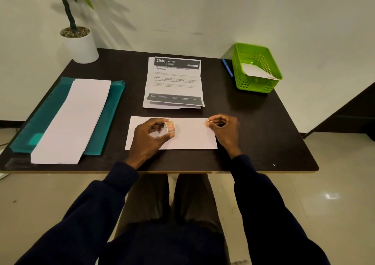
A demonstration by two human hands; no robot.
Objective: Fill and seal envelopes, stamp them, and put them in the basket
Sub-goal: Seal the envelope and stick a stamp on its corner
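White envelope (188, 136) under left hand (151, 135) gripping stamp roll (170, 127).

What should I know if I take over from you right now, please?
Left hand grips the stamp roll over the envelope in front.
Right hand pinches a small piece, likely a stamp, at its top right corner.
Done: one other envelope lies in the basket.
Left: stick the stamp, basket this envelope, then fill more from the letters and the blank pile.
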